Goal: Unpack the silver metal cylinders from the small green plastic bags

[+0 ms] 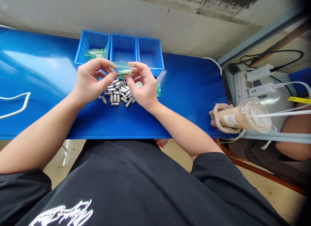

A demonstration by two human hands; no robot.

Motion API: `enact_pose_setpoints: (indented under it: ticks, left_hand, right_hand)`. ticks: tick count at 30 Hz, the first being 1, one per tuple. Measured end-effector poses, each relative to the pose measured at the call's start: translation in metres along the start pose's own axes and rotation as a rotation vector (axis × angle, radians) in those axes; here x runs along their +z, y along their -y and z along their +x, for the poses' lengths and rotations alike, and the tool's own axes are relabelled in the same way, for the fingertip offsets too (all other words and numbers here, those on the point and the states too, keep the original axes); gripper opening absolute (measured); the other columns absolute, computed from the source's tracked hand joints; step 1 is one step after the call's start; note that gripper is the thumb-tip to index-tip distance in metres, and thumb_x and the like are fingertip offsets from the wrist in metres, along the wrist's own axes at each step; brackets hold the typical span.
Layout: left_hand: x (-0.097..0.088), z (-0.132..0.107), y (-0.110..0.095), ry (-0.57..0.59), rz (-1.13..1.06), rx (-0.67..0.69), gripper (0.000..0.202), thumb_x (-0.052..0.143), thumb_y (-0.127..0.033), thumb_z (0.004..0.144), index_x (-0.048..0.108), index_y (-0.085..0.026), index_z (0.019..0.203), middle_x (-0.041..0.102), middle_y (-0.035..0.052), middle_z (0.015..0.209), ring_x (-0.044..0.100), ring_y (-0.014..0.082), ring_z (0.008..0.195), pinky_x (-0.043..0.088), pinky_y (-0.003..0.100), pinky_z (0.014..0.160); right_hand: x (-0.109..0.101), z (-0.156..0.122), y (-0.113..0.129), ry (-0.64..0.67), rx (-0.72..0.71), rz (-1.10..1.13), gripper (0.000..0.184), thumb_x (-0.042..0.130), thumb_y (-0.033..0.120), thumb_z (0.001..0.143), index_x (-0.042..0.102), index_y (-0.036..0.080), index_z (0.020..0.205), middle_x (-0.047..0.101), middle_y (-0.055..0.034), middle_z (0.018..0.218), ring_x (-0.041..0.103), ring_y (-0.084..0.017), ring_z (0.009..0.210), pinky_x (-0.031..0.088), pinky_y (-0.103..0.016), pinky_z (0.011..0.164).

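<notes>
Between my two hands is a small clear-green plastic bag (pixel 123 66) with a few metal pieces showing inside it. My left hand (pixel 93 77) pinches its left end with thumb and fingers. On the other end, my right hand (pixel 143 85) grips the bag the same way. Just below lies a loose pile of short silvery metal cylinders (pixel 116 98) on the blue table (pixel 189 89). More green plastic (pixel 158 89) shows beside my right hand, partly hidden by it.
Behind my hands stand three joined blue bins; the left bin (pixel 81 46) holds green bags. The middle bin (pixel 123 36) and right bin (pixel 159 54) are beside it. At the right edge are a drink cup (pixel 243 117) in a carrier and white plugs (pixel 259 73). A white cable (pixel 23 104) lies left.
</notes>
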State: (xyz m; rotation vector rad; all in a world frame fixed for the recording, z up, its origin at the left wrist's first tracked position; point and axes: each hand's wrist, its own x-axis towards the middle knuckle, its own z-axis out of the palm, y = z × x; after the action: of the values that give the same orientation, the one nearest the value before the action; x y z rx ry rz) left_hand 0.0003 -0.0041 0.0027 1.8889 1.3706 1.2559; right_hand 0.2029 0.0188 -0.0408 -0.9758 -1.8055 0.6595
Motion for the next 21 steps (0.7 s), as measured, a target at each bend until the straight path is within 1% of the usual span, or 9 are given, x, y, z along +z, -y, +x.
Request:
enact_pose_setpoints:
  ticks: [5,8,12,16,19,21]
  left_hand:
    - [-0.001,0.0,-0.001,-0.003,0.011,0.019,0.043,0.068,-0.069,0.094,0.075,-0.028,0.107,0.075,0.0019,0.099,0.075,0.0182,0.099,0.06,0.042,0.075]
    - [-0.001,0.0,0.0,-0.009,-0.007,0.035,0.041,0.071,-0.069,0.095,0.076,-0.03,0.105,0.073,0.002,0.096,0.073,0.0182,0.098,0.059,0.04,0.072]
    - [0.0,0.0,0.007,-0.015,-0.053,0.084,0.045,0.073,-0.074,0.094,0.076,-0.031,0.106,0.067,0.0008,0.086,0.069,0.0157,0.085,0.055,0.038,0.068]
    - [0.001,0.0,0.012,-0.004,-0.076,0.107,0.05,0.073,-0.078,0.092,0.075,-0.031,0.11,0.066,-0.0009,0.079,0.064,0.0137,0.071,0.055,0.038,0.068]
    - [0.002,0.0,0.009,0.004,-0.098,0.076,0.049,0.075,-0.077,0.09,0.076,-0.031,0.107,0.068,-0.0004,0.077,0.067,0.0154,0.069,0.055,0.038,0.067]
    - [0.002,0.0,0.004,0.001,-0.124,0.034,0.046,0.077,-0.073,0.088,0.076,-0.03,0.104,0.071,0.0011,0.079,0.072,0.0174,0.073,0.058,0.039,0.07]
  right_hand:
    - [0.001,0.001,-0.004,-0.016,-0.031,0.03,0.041,0.051,0.052,0.109,0.063,0.023,0.135,0.074,-0.0062,0.123,0.074,-0.014,0.107,0.07,-0.032,0.095]
    - [0.0,0.002,-0.004,-0.029,-0.041,0.039,0.04,0.052,0.053,0.109,0.065,0.022,0.13,0.074,-0.0058,0.121,0.073,-0.013,0.106,0.069,-0.03,0.092]
    - [0.0,0.002,-0.006,-0.036,-0.07,0.056,0.041,0.052,0.055,0.109,0.067,0.021,0.126,0.074,-0.0051,0.118,0.072,-0.012,0.103,0.068,-0.028,0.088]
    - [0.0,0.003,-0.006,-0.053,-0.112,0.086,0.039,0.052,0.054,0.109,0.069,0.021,0.123,0.074,-0.0053,0.119,0.071,-0.012,0.104,0.067,-0.027,0.086]
    - [-0.002,0.002,-0.001,-0.061,-0.103,0.054,0.036,0.052,0.051,0.11,0.071,0.022,0.12,0.072,-0.0061,0.121,0.07,-0.014,0.112,0.068,-0.03,0.088]
    - [-0.004,0.002,0.004,-0.055,-0.068,0.016,0.033,0.053,0.05,0.109,0.072,0.024,0.117,0.069,-0.0073,0.125,0.068,-0.017,0.121,0.069,-0.034,0.09]
